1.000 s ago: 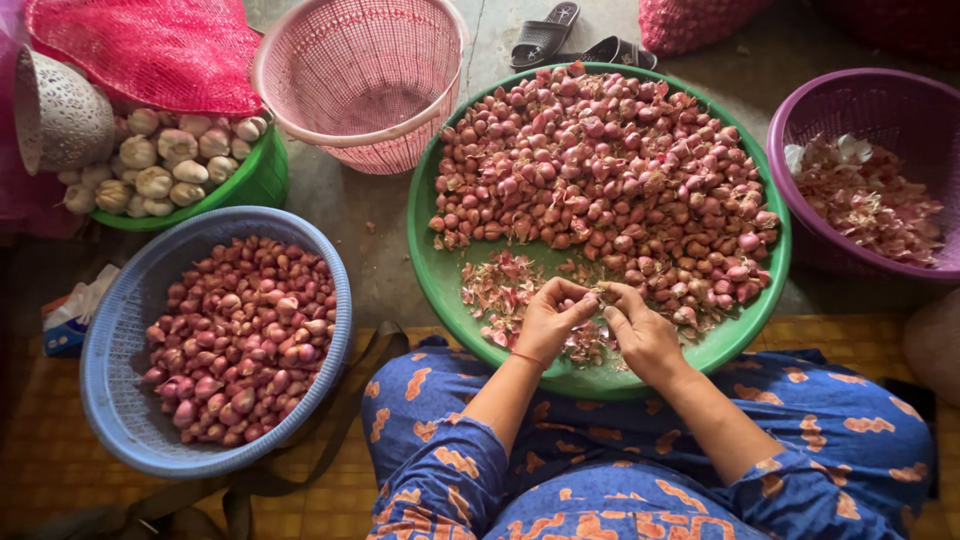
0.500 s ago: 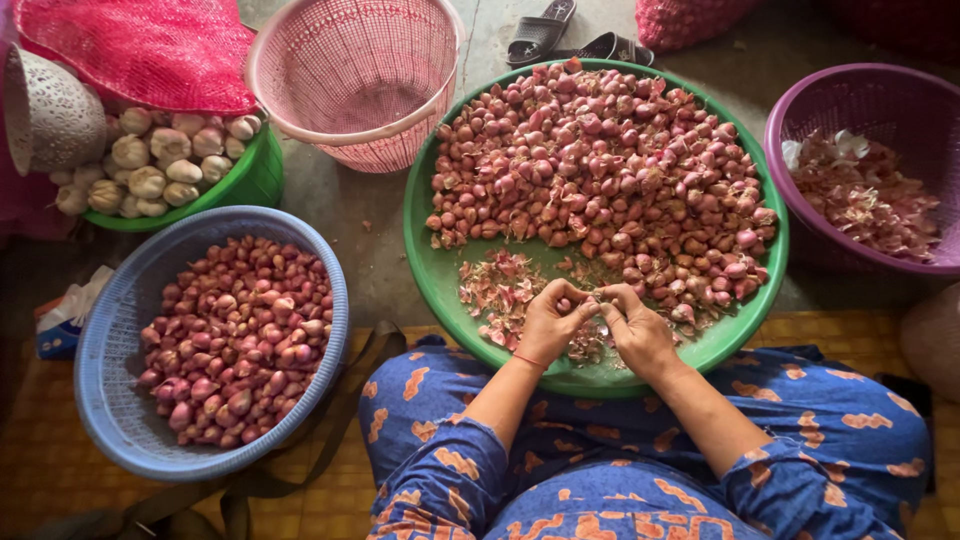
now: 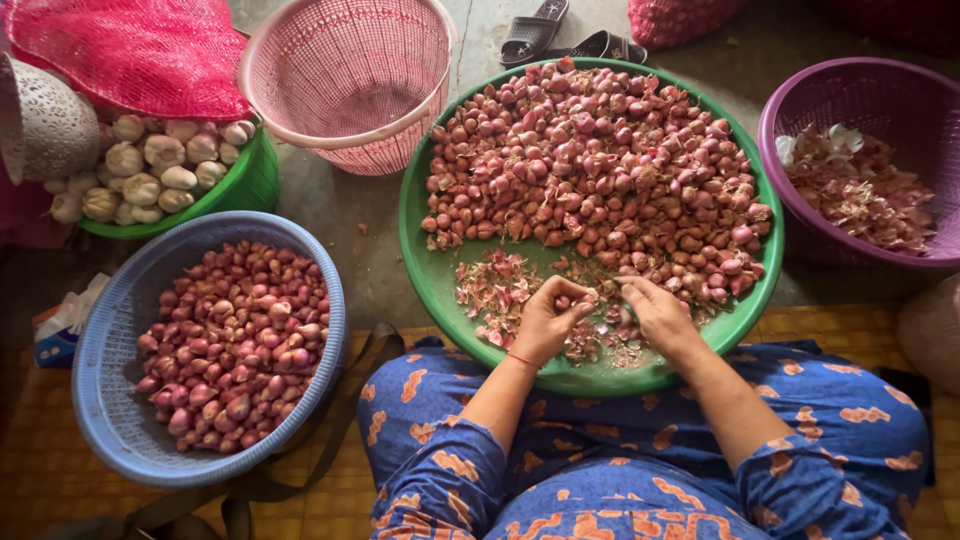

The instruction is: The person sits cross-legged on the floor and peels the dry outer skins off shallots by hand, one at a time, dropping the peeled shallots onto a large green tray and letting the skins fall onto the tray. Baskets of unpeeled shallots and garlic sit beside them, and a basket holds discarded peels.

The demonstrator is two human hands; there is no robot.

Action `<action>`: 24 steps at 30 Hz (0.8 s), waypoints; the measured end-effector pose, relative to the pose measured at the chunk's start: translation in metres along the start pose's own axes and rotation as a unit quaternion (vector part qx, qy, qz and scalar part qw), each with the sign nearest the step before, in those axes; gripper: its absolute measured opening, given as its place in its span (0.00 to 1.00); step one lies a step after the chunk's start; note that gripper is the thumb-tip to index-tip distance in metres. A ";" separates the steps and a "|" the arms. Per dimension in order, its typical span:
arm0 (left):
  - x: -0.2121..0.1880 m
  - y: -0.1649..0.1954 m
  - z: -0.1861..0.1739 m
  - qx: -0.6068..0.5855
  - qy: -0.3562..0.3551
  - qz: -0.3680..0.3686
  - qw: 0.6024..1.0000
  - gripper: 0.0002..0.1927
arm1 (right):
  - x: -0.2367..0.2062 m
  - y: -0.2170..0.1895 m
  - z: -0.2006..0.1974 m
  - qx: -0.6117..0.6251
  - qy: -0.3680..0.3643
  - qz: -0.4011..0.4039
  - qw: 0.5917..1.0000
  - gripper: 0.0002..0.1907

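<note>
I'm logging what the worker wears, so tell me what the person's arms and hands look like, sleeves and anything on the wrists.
Both hands are bare, no gloves. The left hand has a thin red band at the wrist; the right hand shows none. Sleeves are blue with orange patches, pushed up near the elbows, forearms uncovered.

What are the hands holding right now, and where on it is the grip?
Both hands, left hand and right hand, meet at one small shallot over the green tray, pinched by fingertips; the exact grip spot cannot be told.

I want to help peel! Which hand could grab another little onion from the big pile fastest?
Probably the right hand: it rests beside the heap of unpeeled shallots in the green tray. The left hand sits over the peel scraps, slightly farther off.
</note>
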State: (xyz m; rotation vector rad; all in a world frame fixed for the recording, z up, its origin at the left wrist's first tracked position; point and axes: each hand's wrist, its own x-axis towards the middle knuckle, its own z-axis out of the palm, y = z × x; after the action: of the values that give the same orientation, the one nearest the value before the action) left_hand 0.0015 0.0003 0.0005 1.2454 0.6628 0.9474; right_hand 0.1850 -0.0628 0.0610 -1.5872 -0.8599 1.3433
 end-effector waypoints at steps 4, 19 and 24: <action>0.003 -0.002 -0.003 -0.041 0.001 -0.030 0.999 0.11 | -0.004 -0.001 -0.006 -0.064 -0.032 -0.054 0.996 0.20; 0.003 -0.002 -0.003 -0.112 -0.010 -0.025 0.993 0.23 | -0.008 0.003 0.003 -0.125 -0.049 -0.084 0.987 0.19; 0.004 -0.004 -0.004 -0.198 -0.033 -0.025 0.979 0.24 | -0.007 0.006 0.004 -0.228 0.008 -0.239 0.944 0.17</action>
State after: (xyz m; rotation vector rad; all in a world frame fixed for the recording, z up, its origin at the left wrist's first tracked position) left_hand 0.0009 0.0056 -0.0042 0.8978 0.4241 0.9375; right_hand 0.1794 -0.0704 0.0579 -1.5759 -1.5152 0.8163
